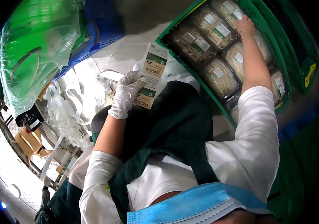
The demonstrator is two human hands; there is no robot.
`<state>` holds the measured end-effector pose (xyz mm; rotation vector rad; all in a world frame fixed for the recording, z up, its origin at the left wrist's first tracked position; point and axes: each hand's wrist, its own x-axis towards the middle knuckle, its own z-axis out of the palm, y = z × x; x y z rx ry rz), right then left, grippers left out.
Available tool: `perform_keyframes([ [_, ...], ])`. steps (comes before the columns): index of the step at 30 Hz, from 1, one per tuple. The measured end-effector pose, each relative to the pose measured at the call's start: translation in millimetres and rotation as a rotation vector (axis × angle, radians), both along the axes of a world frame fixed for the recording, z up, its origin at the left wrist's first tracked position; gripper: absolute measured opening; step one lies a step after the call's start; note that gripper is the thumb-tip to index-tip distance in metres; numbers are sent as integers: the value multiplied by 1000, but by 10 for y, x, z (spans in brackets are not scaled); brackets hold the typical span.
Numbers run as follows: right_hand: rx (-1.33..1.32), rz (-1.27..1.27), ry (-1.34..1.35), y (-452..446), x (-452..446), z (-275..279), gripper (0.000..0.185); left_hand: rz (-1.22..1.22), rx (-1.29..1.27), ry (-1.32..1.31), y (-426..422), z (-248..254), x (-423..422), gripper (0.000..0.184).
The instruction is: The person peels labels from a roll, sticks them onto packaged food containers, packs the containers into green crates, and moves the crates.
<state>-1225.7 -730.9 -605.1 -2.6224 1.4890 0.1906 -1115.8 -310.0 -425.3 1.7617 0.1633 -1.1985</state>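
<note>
My left hand, in a white glove, is closed on a strip of labels. The strip is printed in green, beige and white, and its backing hangs behind it. My bare right hand reaches into the green crate, its fingers laid on the film of a clear-topped food pack beside a label. Several similar packs, such as the near one, fill the crate in rows with pale strands inside. Some packs carry a green-and-beige label plus a white sticker, others only the white sticker.
More green crates stand beyond the packed one on the right. At left are a green bin covered in clear plastic, a blue container and a heap of white strips. Another person's dark-green clothing shows at lower left.
</note>
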Motion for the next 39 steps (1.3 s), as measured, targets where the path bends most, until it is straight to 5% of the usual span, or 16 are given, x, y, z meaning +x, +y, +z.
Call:
perform_keyframes([
  [6, -185, 110, 167, 138, -117, -71, 64, -15, -29, -114, 208, -117, 205, 16],
  [9, 65, -62, 396, 80, -76, 229, 86, 70, -92, -134, 170, -12, 312, 18],
  [11, 39, -123, 296, 93, -1, 162, 85, 166, -268, -174, 145, 81, 378, 22],
  [13, 78, 95, -201, 337, 133, 156, 73, 189, -359, -152, 204, 60, 485, 21],
  [14, 614, 62, -760, 759, 276, 350, 58, 157, -282, -154, 172, 92, 526, 23],
  [16, 1225, 220, -1041, 1643, 503, 1168, 54, 87, -294, -88, 203, 43, 568, 24],
  [18, 1594, 471, -1214, 2112, 683, 1461, 61, -98, -223, -26, 75, 350, 577, 27],
  [19, 1765, 433, -1315, 2296, 816, 1488, 46, -257, -166, -170, 121, 283, 620, 29],
  [21, 2024, 316, -1088, 2343, 952, 1522, 45, -429, -234, -459, 195, 383, 707, 27],
  [25, 1522, 425, -957, 2168, 1006, 1711, 22, -280, -175, -873, 511, 470, 889, 34],
  [26, 1329, 487, -953, 2155, 968, 1785, 17, -248, 186, -791, 328, 834, 790, 20],
  [27, 1204, 571, -940, 2156, 945, 1832, 18, -260, 256, -879, 423, 836, 818, 19],
  [30, 624, 720, -739, 2426, 826, 2018, 27, -339, 118, -990, 359, 825, 649, 24],
  [33, 540, 869, -819, 2760, 754, 2052, 19, -468, -99, -1151, 177, 753, 425, 40],
  [38, 642, 769, -591, 2792, 606, 2026, 12, -479, 187, -1351, 13, 422, 336, 48],
  [39, 725, 779, -600, 2746, 580, 2001, 12, -364, -177, -1146, 79, 430, 358, 48],
])
